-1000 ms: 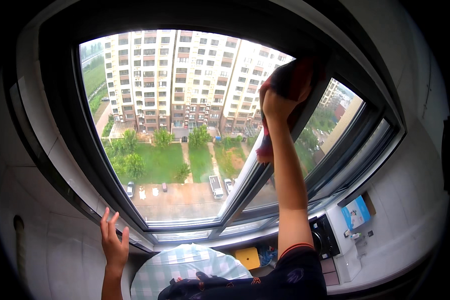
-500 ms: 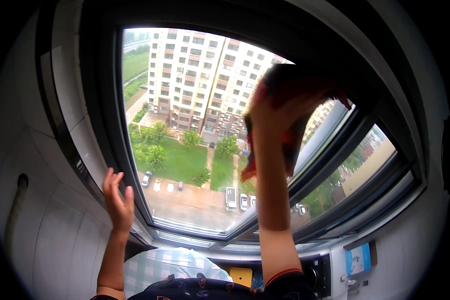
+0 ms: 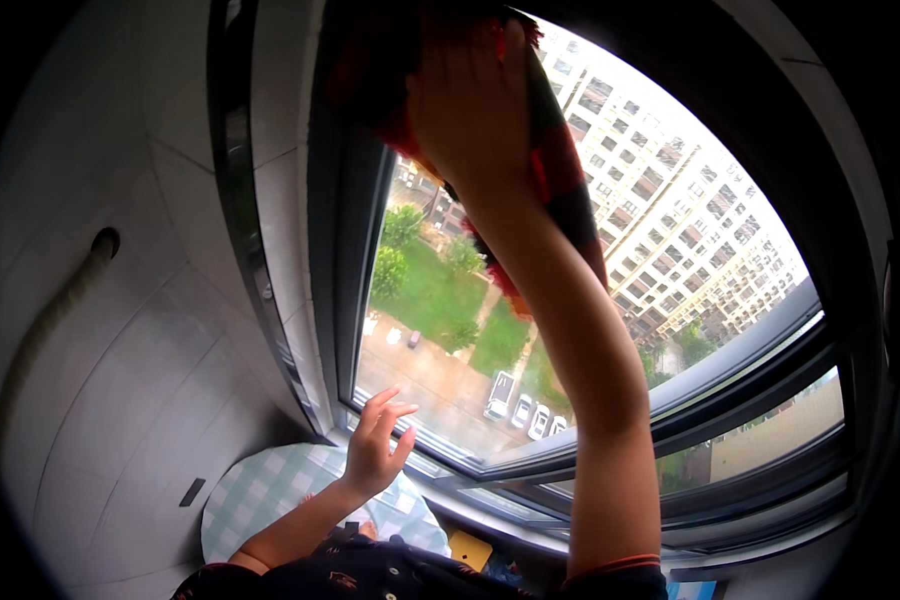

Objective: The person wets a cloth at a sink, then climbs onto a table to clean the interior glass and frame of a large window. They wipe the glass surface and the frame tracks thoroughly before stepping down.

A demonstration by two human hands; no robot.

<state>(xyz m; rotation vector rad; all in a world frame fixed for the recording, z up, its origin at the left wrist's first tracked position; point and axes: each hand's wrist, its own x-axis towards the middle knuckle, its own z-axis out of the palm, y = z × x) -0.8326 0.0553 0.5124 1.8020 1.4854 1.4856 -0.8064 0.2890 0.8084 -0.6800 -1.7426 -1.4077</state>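
Nearest, along the lower edge, is the person's dark shirt (image 3: 395,578), with pale buttons, orange figures and orange trim at the right sleeve. The left forearm rises to the left hand (image 3: 372,458), whose grip is loosely spread, fingers slightly bent and holding nothing; it is in front of the window's lower left corner, and I cannot tell whether a fingertip touches the frame. The right arm reaches up across the view to the right hand (image 3: 470,125), laid flat with its fingers extended and close together over a red-and-black cloth (image 3: 558,160). That grip is flattened over the fabric rather than closed around it. The cloth is at the upper left part of the window, partly over the pane and its dark frame (image 3: 345,270), its lower end hanging behind the forearm.

Below the left hand lies a round, pale green and white checked cover (image 3: 270,492); just beside it, to the right, is a yellow, flat-topped object (image 3: 469,550). On the left, a pale tiled wall (image 3: 155,400) has a bent, light-coloured pipe (image 3: 55,320) running to a round hole.

Beyond the glass, far below, are parked vehicles (image 3: 539,422) on paved ground, then green lawn (image 3: 498,342) and trees (image 3: 388,272), and farthest a tall, many-windowed building (image 3: 660,195), tilted in view.
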